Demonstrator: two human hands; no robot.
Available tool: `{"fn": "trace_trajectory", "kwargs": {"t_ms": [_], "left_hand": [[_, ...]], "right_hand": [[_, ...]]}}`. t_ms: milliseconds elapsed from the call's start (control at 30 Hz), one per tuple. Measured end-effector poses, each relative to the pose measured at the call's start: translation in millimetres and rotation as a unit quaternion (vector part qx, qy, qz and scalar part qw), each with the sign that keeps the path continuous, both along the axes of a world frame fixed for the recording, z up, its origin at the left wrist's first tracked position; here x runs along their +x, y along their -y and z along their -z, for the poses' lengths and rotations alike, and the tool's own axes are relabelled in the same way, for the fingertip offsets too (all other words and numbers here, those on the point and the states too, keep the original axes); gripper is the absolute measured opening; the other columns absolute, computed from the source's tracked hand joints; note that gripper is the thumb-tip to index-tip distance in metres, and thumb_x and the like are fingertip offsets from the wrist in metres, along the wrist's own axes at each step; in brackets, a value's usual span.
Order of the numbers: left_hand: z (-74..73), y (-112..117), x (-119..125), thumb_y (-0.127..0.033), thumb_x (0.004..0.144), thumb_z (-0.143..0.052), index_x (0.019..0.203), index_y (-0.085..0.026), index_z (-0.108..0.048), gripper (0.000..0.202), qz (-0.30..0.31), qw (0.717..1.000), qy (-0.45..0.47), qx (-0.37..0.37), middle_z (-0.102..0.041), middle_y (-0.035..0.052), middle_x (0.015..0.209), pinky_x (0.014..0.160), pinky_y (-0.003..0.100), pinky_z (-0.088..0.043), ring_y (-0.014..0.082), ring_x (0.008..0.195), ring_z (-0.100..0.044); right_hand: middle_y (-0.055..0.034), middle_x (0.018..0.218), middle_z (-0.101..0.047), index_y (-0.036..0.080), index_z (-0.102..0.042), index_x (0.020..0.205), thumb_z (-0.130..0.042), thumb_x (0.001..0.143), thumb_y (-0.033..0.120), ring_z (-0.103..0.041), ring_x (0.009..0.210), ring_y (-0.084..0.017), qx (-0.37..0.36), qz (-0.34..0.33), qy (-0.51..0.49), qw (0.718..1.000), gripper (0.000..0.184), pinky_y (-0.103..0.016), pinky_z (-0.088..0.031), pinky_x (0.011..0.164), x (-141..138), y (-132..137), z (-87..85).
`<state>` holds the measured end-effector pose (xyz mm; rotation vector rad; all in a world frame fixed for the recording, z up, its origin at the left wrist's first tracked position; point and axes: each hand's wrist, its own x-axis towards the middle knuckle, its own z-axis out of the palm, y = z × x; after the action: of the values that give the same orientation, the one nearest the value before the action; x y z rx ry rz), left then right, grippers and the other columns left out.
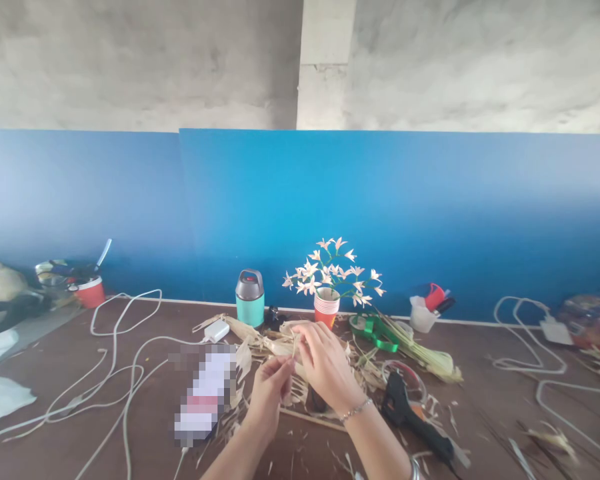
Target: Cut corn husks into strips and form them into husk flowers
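Note:
My left hand [270, 390] is closed in a pinch, its thumb and fingertips pressed together near the middle of the table. Close beside it and a little higher, my right hand [323, 360] has its fingers bent and drawn together, with a bracelet at the wrist. A thin pale piece seems to run between the two sets of fingertips; it is too small to name. Beneath and behind both hands lies a heap of dry corn husks [244, 360]. Past them, white artificial flowers [327, 270] on green stems stand in a stack of red paper cups [327, 308].
A black glue gun [413, 417] lies right of my right arm. Behind it are green ribbon [380, 333] and a husk bundle [430, 357]. A turquoise flask [250, 300], a blurred-out phone-like object [205, 397] and white cables [125, 373] are leftward. A blue partition [300, 200] borders the table.

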<state>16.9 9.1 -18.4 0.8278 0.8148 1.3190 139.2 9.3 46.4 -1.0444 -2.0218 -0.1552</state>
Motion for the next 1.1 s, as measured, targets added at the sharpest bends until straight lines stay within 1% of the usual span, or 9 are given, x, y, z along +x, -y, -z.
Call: {"fn": "trace_trajectory", "kwargs": {"t_ms": [233, 433, 700, 967, 1100], "left_hand": [[2.3, -0.4, -0.4, -0.044, 0.063, -0.075, 0.062, -0.015, -0.058, 0.033, 0.006, 1.0, -0.006, 0.006, -0.034, -0.0091, 0.04, 0.041, 0.02, -0.015, 0.0043, 0.041, -0.019], [0.1, 0.6, -0.8, -0.044, 0.063, -0.075, 0.061, -0.016, -0.058, 0.033, 0.006, 1.0, -0.012, -0.001, -0.035, -0.0086, 0.04, 0.041, 0.02, -0.016, 0.0043, 0.04, -0.02], [0.4, 0.1, -0.6, -0.044, 0.064, -0.074, 0.062, -0.015, -0.059, 0.032, 0.01, 1.0, -0.011, 0.005, -0.035, -0.0088, 0.039, 0.041, 0.02, -0.016, 0.0039, 0.039, -0.02], [2.7, -0.2, -0.5, -0.047, 0.064, -0.073, 0.06, -0.017, -0.056, 0.034, 0.013, 1.0, -0.019, 0.009, -0.036, -0.0089, 0.037, 0.04, 0.02, -0.017, 0.0043, 0.038, -0.021], [2.1, 0.2, -0.7, -0.046, 0.062, -0.074, 0.059, -0.016, -0.057, 0.035, 0.011, 1.0, -0.02, 0.005, -0.035, -0.0087, 0.038, 0.04, 0.02, -0.016, 0.004, 0.039, -0.02]], "right_hand": [[-0.0079, 0.093, -0.064, 0.02, -0.053, 0.102, -0.04, 0.087, 0.009, -0.058, 0.087, -0.022, 0.009, 0.009, -0.003, 1.0, 0.022, -0.036, -0.048, 0.074, -0.8, 0.0, 0.3], [-0.0079, 0.095, -0.064, 0.02, -0.053, 0.102, -0.04, 0.088, 0.01, -0.058, 0.088, -0.022, 0.013, 0.009, 0.001, 1.0, 0.022, -0.037, -0.048, 0.075, -1.4, -0.4, 0.4], [-0.0074, 0.094, -0.065, 0.02, -0.054, 0.102, -0.04, 0.088, 0.01, -0.058, 0.088, -0.022, 0.016, 0.013, 0.001, 1.0, 0.022, -0.037, -0.047, 0.075, -1.2, -1.4, 1.9], [-0.0067, 0.093, -0.065, 0.02, -0.054, 0.101, -0.041, 0.087, 0.01, -0.059, 0.087, -0.021, 0.029, 0.021, 0.005, 0.999, 0.022, -0.035, -0.048, 0.075, -1.0, -2.4, 3.1], [-0.0069, 0.093, -0.065, 0.02, -0.054, 0.102, -0.04, 0.088, 0.01, -0.058, 0.086, -0.022, 0.025, 0.016, 0.002, 1.0, 0.022, -0.036, -0.048, 0.074, -0.5, -2.4, 2.5]]}}
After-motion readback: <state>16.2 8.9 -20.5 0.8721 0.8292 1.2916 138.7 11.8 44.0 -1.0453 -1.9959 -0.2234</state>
